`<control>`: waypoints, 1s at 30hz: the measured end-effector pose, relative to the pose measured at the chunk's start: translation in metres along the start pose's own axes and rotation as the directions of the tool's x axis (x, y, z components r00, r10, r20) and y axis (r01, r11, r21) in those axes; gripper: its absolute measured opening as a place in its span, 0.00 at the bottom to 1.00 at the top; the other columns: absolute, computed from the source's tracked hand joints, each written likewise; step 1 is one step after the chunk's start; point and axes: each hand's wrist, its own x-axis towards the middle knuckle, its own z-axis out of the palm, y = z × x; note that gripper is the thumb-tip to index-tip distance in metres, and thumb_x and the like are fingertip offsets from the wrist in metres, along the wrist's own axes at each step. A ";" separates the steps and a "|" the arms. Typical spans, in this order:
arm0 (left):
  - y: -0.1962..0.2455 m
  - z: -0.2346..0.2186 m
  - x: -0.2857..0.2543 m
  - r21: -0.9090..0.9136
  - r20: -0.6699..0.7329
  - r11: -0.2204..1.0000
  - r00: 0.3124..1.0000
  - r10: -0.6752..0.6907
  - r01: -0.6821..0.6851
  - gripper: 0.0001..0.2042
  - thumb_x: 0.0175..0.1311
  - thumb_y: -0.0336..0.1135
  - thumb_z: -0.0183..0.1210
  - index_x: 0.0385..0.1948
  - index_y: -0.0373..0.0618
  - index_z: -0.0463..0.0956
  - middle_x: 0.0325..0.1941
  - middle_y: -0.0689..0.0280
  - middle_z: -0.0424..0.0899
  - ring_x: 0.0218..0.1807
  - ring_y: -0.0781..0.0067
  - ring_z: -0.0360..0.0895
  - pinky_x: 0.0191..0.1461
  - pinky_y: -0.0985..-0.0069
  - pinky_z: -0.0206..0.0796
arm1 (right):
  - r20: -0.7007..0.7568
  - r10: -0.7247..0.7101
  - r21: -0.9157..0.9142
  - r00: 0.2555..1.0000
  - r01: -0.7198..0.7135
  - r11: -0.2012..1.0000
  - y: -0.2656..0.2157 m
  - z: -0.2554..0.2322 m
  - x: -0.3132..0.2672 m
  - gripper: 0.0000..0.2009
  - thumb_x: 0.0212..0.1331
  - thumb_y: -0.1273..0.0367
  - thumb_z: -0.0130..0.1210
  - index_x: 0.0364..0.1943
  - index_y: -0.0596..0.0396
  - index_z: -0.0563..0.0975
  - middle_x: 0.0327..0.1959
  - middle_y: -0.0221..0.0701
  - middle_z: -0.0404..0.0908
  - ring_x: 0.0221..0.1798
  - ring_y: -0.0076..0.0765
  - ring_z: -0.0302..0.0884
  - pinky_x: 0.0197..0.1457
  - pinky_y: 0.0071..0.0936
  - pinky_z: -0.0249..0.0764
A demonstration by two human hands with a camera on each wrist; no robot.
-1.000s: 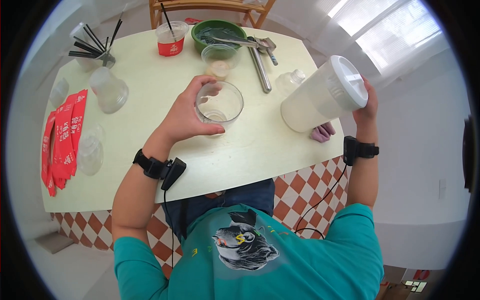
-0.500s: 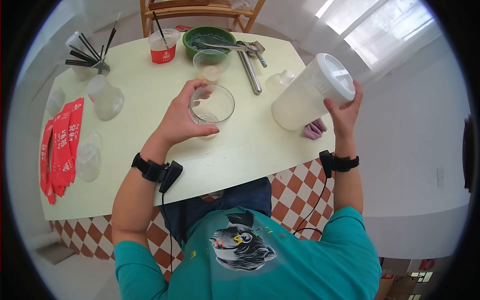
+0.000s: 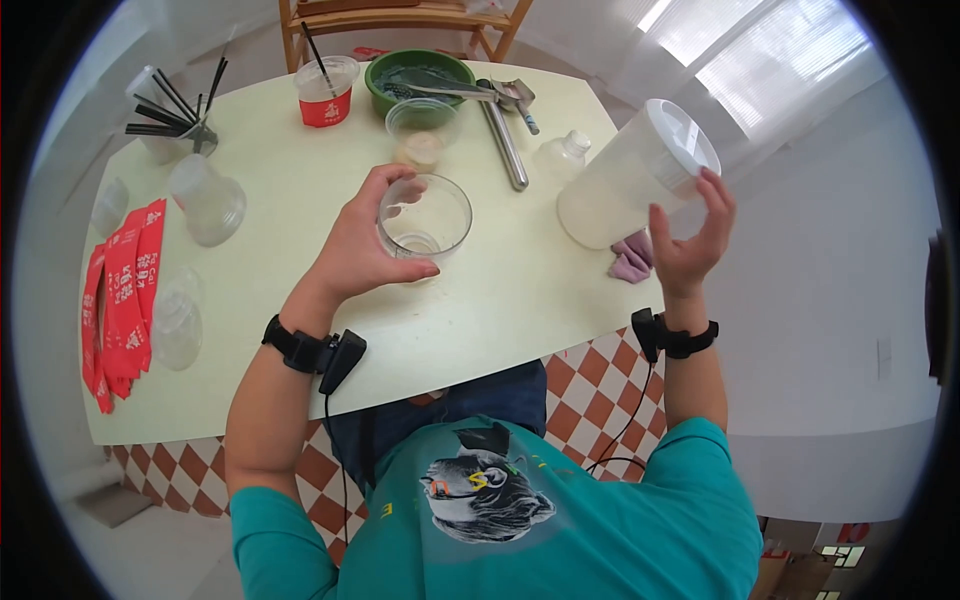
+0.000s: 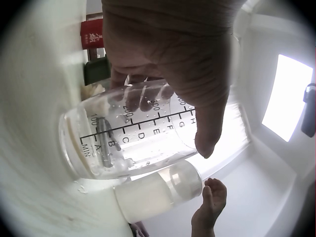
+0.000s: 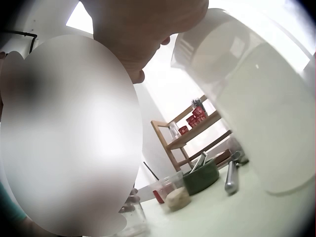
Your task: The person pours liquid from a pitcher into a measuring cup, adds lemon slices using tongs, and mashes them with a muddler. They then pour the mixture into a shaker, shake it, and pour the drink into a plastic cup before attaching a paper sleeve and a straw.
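Note:
My left hand (image 3: 355, 245) holds a clear measuring cup (image 4: 133, 131) from its side, thumb and fingers curled round the wall. Black marks and numbers run up the cup, and droplets show on it in the left wrist view. To its right stands a translucent pitcher (image 3: 615, 195) with a white lid (image 3: 685, 135) and pale liquid inside. My right hand (image 3: 693, 240) is beside the pitcher's lid, thumb apart and fingers loosely bent, holding nothing. Its fingertips are right at the lid's edge in the head view. A purple cloth (image 3: 632, 258) lies below the pitcher.
Toward the back are a green bowl (image 3: 380, 95) with utensils across it, a red-labelled cup (image 3: 326, 110), a clear tub (image 3: 400, 125), a metal scoop (image 3: 505, 150) and a small bottle (image 3: 572, 150). Red packets (image 3: 125, 300), plastic cups (image 3: 210, 200) and black straws (image 3: 165, 115) occupy the left side.
My right hand has come away from the pitcher's far side, down and toward me, its grip released. The left hand still holds the measuring cup in much the same place.

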 end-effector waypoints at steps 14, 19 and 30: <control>-0.003 -0.003 0.002 0.054 -0.042 0.998 0.999 -0.005 0.008 0.45 0.31 0.37 0.75 0.60 0.45 0.61 0.55 0.60 0.75 0.61 0.64 0.71 0.65 0.64 0.61 | 0.725 0.598 -0.648 0.342 0.043 0.761 0.006 0.189 0.044 0.16 0.55 0.67 0.54 0.48 0.50 0.80 0.57 0.42 0.74 0.56 0.54 0.74 0.63 0.54 0.60; -0.001 -0.001 0.002 0.069 -0.039 0.998 0.999 0.006 -0.004 0.44 0.32 0.36 0.75 0.60 0.45 0.61 0.55 0.60 0.76 0.60 0.64 0.72 0.65 0.65 0.61 | 0.714 0.687 -0.692 0.135 -0.009 0.722 0.022 0.190 0.039 0.16 0.59 0.65 0.52 0.50 0.51 0.80 0.59 0.37 0.74 0.61 0.45 0.71 0.60 0.42 0.70; -0.002 -0.002 0.002 0.096 -0.040 0.995 0.999 0.003 0.001 0.43 0.33 0.34 0.74 0.59 0.44 0.61 0.55 0.59 0.76 0.60 0.65 0.72 0.65 0.65 0.62 | 0.768 0.544 -0.589 0.337 0.040 0.807 0.002 0.183 0.061 0.13 0.55 0.71 0.55 0.45 0.54 0.82 0.50 0.41 0.80 0.57 0.49 0.74 0.52 0.36 0.77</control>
